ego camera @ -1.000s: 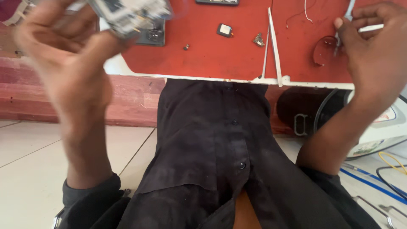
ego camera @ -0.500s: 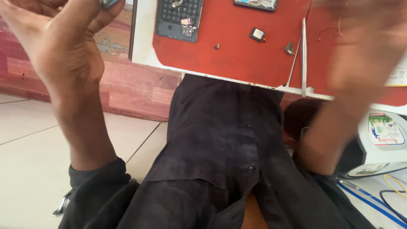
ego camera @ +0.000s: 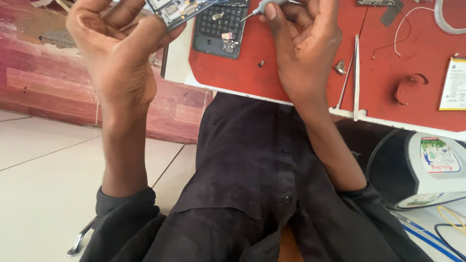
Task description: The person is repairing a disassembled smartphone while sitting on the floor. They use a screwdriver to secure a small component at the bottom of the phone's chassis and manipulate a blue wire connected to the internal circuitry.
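Red-matted worktop [ego camera: 301, 68] now fills the upper view; left hand [ego camera: 116, 58] has brought the opened phone [ego camera: 174, 9] closer, grip closed on it; right hand [ego camera: 301, 48], half a second ago a blur, pinches a screwdriver [ego camera: 259, 7] beside it.

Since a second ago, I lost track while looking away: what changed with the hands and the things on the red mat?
The right hand came in from the mat's right side to the opened device, now holding a thin tool. The left hand still holds that device. The tweezers, the dark keypad panel and the red mat look unmoved.
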